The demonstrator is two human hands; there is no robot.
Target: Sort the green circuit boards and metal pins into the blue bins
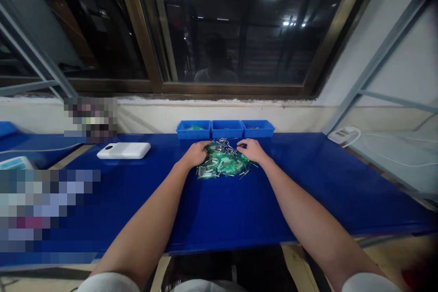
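Observation:
A loose pile of small green plastic packets [224, 164] and thin silvery metal pins [224, 146] lies on the blue table [222, 214]. My left hand [197, 153] rests against the pile's left side, its fingers bent loosely over the edge. Across from it, my right hand [252, 149] is at the upper right of the pile, with thumb and fingers curved and slightly apart. I see nothing held in either hand. Some fingertips are hard to make out against the pieces.
Behind the pile stand three blue bins: a left bin [193, 134] with green pieces, a middle bin [226, 133] and a right bin [258, 132] with small bits. A white power bank [123, 150] lies left. A white device with a cable [344, 135] sits far right.

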